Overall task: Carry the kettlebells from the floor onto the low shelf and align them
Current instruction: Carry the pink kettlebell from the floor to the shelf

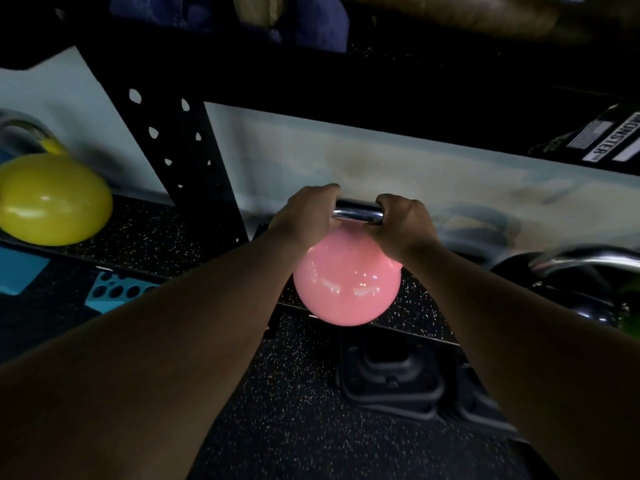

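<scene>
A pink kettlebell (pixel 346 285) with a chrome handle is at the centre, at the front edge of the low speckled shelf (pixel 422 317). My left hand (pixel 304 216) grips the left end of the handle and my right hand (pixel 405 223) grips the right end. Whether the bell rests on the shelf or hangs just above it I cannot tell. A yellow kettlebell (pixel 52 199) sits on the shelf section to the left. A black kettlebell (pixel 585 289) with a chrome handle stands on the shelf at the right.
A black perforated rack upright (pixel 194 161) stands between the yellow and pink bells. A dark upper shelf beam (pixel 381 91) runs overhead. A black rack foot plate (pixel 388 375) is bolted to the speckled floor below the shelf edge. Blue floor markings lie at the left.
</scene>
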A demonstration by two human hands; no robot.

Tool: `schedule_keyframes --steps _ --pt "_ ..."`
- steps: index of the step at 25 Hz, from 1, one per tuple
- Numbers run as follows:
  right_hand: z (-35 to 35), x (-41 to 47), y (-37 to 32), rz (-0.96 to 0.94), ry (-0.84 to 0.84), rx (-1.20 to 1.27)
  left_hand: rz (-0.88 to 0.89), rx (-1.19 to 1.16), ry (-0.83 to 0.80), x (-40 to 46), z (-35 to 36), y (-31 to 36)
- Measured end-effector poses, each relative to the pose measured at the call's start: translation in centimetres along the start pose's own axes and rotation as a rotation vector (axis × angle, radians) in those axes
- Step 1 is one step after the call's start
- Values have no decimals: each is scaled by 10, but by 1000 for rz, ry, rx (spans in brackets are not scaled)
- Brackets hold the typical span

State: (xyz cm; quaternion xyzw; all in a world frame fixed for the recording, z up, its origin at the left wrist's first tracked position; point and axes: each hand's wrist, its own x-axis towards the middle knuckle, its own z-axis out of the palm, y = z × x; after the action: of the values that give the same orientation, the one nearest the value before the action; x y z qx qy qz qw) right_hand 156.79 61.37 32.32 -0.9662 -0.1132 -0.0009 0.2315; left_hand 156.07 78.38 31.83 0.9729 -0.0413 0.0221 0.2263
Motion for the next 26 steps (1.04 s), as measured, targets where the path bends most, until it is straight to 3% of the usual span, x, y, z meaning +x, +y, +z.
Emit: schedule_keyframes --steps 4,7,12,18,22,26 --pt "-18 -3 -6 -95 -134 -74 -13 -167 -76 -21 -11 2" --pt "-23 -9 -39 -347 -50 -127 -91 -95 -36 -56 -31 -24" --pt "12 -38 -121 -641 -131 -83 -350 25 7 -153 -66 -92" --pt "99 -136 -238 -917 -394 -2 -818 51 15 -390 -84 -176" --pt "165 -257 -303 -1019 -649 27 -1119 -62 105 -564 -75 -189" --pt "232 -413 -372 -1243 -811 6 -1320 -116 121 -749 -44 -181"
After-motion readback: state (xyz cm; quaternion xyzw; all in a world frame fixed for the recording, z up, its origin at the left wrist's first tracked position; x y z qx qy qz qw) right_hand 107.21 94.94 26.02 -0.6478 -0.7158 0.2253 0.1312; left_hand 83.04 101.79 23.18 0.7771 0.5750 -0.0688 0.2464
